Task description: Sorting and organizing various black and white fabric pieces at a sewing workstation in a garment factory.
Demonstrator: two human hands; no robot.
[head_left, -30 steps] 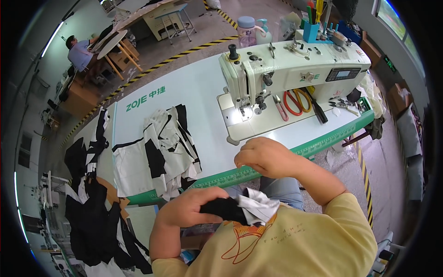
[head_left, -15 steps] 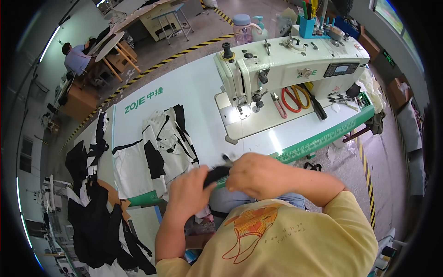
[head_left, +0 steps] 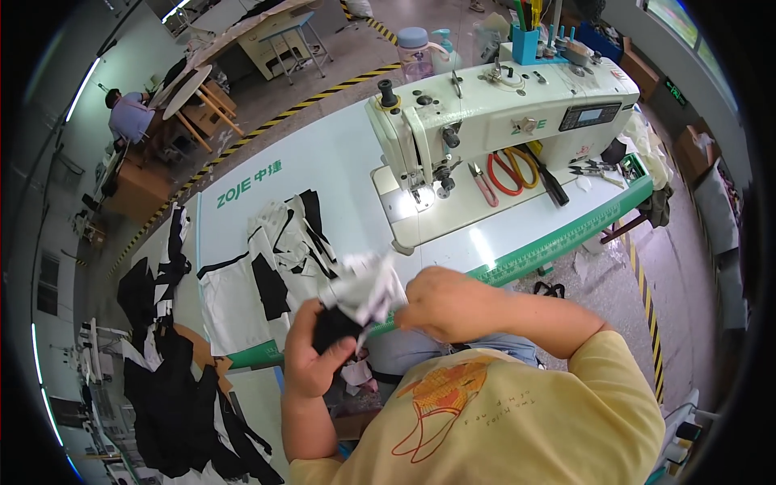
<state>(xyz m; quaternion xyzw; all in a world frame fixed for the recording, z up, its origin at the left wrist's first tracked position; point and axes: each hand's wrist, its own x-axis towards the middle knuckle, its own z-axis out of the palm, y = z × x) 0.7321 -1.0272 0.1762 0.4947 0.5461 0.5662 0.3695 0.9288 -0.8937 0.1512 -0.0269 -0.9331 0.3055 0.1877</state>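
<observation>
A small piece of black and white fabric (head_left: 368, 293) is held up over the table's front edge, its white part smeared by motion. My left hand (head_left: 311, 352) grips its black end, thumb on top and fingers behind. Close by on the right, my right hand (head_left: 449, 305) is closed with its knuckles up, at the white edge of the fabric. What its fingers pinch, if anything, is hidden. Left of the hands, a pile of cut white and black fabric pieces (head_left: 271, 234) lies on the white table (head_left: 335, 166). Behind my right hand stands a white sewing machine (head_left: 493, 121), its needle area lit.
Red-handled scissors (head_left: 505, 176), pink-handled snips (head_left: 483, 187) and a black-handled tool (head_left: 556, 192) lie under the machine arm. A bottle (head_left: 414, 56) stands behind it. More black and white garments (head_left: 174, 396) hang at the left. A person (head_left: 129, 117) sits far left.
The black strip between my hands has turned and unfolded, showing white fabric. My left hand has rotated, thumb now on top. My right hand stays near the same place.
</observation>
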